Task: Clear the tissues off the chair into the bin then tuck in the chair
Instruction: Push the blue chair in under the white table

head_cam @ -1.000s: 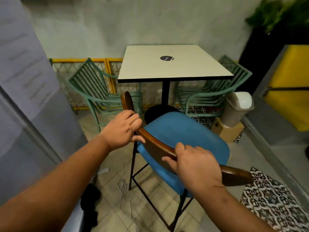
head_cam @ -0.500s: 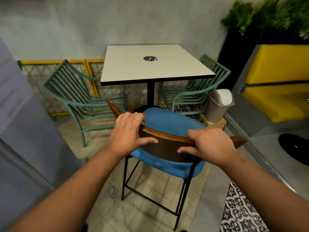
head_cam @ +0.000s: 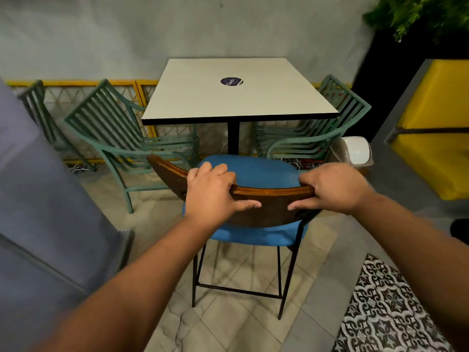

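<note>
A chair [head_cam: 256,171] with a blue seat, a curved wooden backrest and thin black legs stands squarely in front of the white square table [head_cam: 238,95]. My left hand [head_cam: 213,194] grips the left part of the backrest's top edge, fingers over it and thumb on its back. On the right part my right hand [head_cam: 332,189] grips the backrest the same way. The blue seat shows no tissues. A beige bin [head_cam: 352,151] with a white swing lid stands on the floor to the right of the chair.
Green metal armchairs [head_cam: 114,133] flank the table on the left and on the right [head_cam: 319,133]. A grey panel [head_cam: 38,199] is close on the left. A yellow bench [head_cam: 436,128] stands right; a patterned rug [head_cam: 390,308] lies at lower right.
The chair has turned from an angled position to face the table straight on and has moved closer to it. Both hands stayed gripping the backrest.
</note>
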`<state>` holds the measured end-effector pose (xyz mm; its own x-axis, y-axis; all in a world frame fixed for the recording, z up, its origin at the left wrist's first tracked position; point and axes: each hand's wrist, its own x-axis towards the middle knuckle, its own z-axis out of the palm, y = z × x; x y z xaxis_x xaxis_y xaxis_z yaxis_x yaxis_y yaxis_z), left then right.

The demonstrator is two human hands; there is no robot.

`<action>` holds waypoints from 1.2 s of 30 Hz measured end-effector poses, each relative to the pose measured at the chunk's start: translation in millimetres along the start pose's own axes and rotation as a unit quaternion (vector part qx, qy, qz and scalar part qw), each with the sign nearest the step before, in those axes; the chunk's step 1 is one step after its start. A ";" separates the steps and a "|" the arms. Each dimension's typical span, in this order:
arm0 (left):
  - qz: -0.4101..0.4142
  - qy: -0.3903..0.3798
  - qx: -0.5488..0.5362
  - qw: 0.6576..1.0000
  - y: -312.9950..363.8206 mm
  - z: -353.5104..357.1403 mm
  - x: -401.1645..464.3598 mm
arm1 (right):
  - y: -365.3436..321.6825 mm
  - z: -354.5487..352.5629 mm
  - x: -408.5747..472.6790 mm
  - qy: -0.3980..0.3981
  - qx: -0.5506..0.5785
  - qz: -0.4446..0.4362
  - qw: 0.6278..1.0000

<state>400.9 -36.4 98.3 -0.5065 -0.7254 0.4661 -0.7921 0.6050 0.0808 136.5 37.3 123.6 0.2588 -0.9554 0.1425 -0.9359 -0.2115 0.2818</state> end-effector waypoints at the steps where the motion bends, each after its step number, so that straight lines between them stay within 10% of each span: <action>1: -0.011 -0.003 0.008 1.000 11.9 2.8 2.6 | 12.3 5.5 -0.1 -0.007 0.002 -0.003 1.000; 9: 0.014 -0.024 0.043 0.999 47.5 17.8 25.4 | 67.0 15.0 -4.0 -0.021 -0.015 -0.015 1.000; 18: -0.022 -0.003 0.084 0.996 -10.2 26.9 13.7 | 47.9 51.4 -39.6 0.104 0.078 0.172 0.977; 36: 0.005 0.013 0.090 0.996 -6.1 27.2 24.9 | 72.2 25.6 -9.5 -0.071 0.073 0.116 0.988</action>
<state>383.9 -67.1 85.4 -0.5084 -0.7093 0.4882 -0.8362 0.5421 -0.0832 60.4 25.8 118.3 0.0066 -0.9987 0.0506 -0.9933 -0.0007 0.1159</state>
